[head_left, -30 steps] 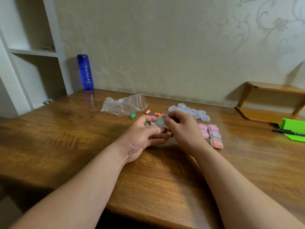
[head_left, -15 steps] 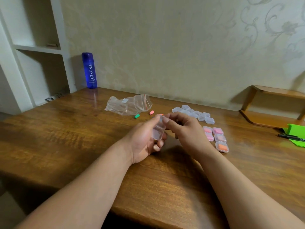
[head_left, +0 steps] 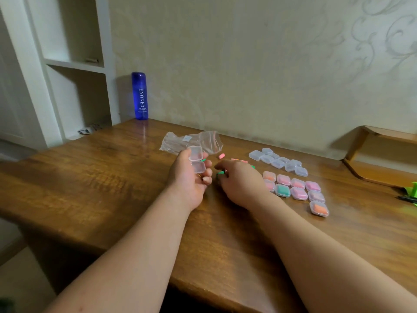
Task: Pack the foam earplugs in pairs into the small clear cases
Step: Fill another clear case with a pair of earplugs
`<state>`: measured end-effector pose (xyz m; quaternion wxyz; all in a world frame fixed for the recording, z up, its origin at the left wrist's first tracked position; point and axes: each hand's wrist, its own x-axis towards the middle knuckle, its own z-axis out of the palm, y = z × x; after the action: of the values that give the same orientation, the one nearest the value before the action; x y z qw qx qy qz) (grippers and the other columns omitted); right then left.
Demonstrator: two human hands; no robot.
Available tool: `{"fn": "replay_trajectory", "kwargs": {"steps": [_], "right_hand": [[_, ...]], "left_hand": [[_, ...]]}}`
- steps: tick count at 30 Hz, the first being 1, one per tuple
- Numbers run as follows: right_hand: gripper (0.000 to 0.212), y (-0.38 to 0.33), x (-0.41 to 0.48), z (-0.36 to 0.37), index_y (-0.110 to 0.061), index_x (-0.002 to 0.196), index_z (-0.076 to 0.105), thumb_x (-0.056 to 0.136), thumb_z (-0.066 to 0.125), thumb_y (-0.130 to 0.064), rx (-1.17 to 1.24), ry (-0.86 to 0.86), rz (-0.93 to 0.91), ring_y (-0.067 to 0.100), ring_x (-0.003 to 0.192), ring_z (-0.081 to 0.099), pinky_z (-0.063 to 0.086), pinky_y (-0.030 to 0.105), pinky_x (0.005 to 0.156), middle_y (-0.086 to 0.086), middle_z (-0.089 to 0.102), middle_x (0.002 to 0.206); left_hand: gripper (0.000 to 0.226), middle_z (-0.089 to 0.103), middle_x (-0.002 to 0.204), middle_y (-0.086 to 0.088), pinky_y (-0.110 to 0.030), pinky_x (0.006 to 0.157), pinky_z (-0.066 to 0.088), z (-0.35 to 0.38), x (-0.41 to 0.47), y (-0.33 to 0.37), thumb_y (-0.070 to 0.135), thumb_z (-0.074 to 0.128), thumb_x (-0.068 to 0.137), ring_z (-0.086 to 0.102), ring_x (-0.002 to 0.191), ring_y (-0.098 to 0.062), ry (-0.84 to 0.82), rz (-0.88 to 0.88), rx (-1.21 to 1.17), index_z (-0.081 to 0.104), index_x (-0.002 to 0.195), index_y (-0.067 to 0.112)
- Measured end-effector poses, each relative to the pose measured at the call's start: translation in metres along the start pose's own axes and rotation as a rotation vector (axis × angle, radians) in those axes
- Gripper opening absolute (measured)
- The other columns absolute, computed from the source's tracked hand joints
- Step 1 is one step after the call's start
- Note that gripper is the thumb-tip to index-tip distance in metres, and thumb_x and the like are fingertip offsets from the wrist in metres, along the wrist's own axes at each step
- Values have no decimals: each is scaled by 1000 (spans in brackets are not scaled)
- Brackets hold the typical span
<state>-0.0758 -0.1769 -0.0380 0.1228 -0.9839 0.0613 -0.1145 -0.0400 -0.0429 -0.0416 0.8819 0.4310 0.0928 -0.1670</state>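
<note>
My left hand (head_left: 189, 177) holds a small clear case (head_left: 196, 161) with its lid swung open and nothing visible inside. My right hand (head_left: 239, 180) lies just to its right on the table, fingers curled around a green earplug (head_left: 220, 173). Loose pink and green earplugs (head_left: 221, 156) lie beyond the hands, partly hidden by them. Several filled closed cases (head_left: 297, 190) with pink, orange and one teal filling sit in rows to the right. Several empty clear cases (head_left: 278, 161) are clustered behind those.
A crumpled clear plastic bag (head_left: 191, 143) lies behind my left hand. A blue bottle (head_left: 140, 96) stands at the wall, white shelves to its left. A wooden stand (head_left: 381, 154) and a green object with a pen (head_left: 411, 193) are at the right edge.
The hands have parted. The case in my left hand now stands with its lid open, and my right hand has dropped to the table onto a green earplug.
</note>
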Motion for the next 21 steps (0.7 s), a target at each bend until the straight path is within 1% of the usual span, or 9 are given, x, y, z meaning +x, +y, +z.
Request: {"fn": "replay_trajectory", "kwargs": {"steps": [1, 3, 7, 10, 13, 15, 17, 19, 21], "right_hand": [[38, -2, 2, 2, -39, 142, 63, 107, 54, -30, -48, 3, -5, 23, 112, 68, 62, 42, 86, -1, 64, 140], [32, -3, 3, 5, -36, 137, 65, 108, 54, -35, -107, 22, -1, 24, 106, 68, 63, 43, 81, 1, 61, 137], [17, -3, 3, 9, -29, 123, 64, 107, 56, -29, -56, 88, -2, 21, 93, 69, 65, 44, 76, -1, 67, 119], [14, 4, -2, 8, -30, 118, 61, 106, 59, -24, 175, 141, 51, 16, 83, 70, 63, 38, 71, -4, 70, 103], [20, 18, -9, -1, -27, 118, 59, 102, 68, -21, 478, 220, 92, 8, 87, 65, 50, 22, 67, -9, 68, 101], [15, 21, -12, -9, -24, 113, 66, 99, 70, -19, 580, 309, 53, 8, 88, 64, 47, 21, 69, -13, 68, 98], [12, 15, -15, -16, -25, 108, 71, 99, 70, -16, 644, 338, -33, 7, 88, 66, 51, 23, 73, -13, 71, 95], [13, 8, -18, -17, -26, 105, 74, 98, 70, -16, 625, 324, -131, 8, 88, 67, 56, 28, 76, -11, 72, 97], [15, 1, -20, -15, -27, 104, 76, 96, 70, -16, 528, 299, -207, 7, 88, 64, 56, 30, 77, -11, 67, 99]], "left_hand": [[43, 65, 80, -8, -23, 46, 35, 1, 0, -1, 42, 49, 108, 52, 54, -15, -13, 0, 7, 74, 113, 7], [42, 65, 78, -8, -23, 46, 35, 3, -3, -2, 42, 49, 108, 52, 54, -15, -27, 2, 32, 74, 111, 8], [37, 65, 77, -8, -23, 45, 36, 3, -3, 2, 37, 52, 106, 52, 53, -14, -47, 5, 91, 73, 109, 7], [41, 67, 80, -8, -23, 49, 40, 1, -2, 0, 39, 52, 107, 55, 55, -15, -52, -29, 122, 76, 112, 6], [46, 66, 87, -8, -24, 51, 44, 5, -6, -2, 44, 50, 110, 56, 63, -15, -84, -49, 154, 77, 117, 8], [47, 66, 91, -9, -24, 51, 49, 5, -7, -2, 47, 50, 110, 58, 70, -16, -118, -64, 161, 77, 121, 11], [48, 69, 98, -10, -28, 54, 53, 2, -5, -3, 50, 51, 109, 62, 75, -18, -170, -86, 153, 74, 129, 14], [48, 72, 112, -12, -31, 63, 56, 1, -5, -6, 51, 51, 108, 65, 85, -21, -212, -95, 134, 71, 135, 17], [48, 76, 127, -13, -40, 89, 59, -1, -5, -7, 51, 47, 110, 69, 104, -26, -243, -89, 111, 70, 136, 18]]}}
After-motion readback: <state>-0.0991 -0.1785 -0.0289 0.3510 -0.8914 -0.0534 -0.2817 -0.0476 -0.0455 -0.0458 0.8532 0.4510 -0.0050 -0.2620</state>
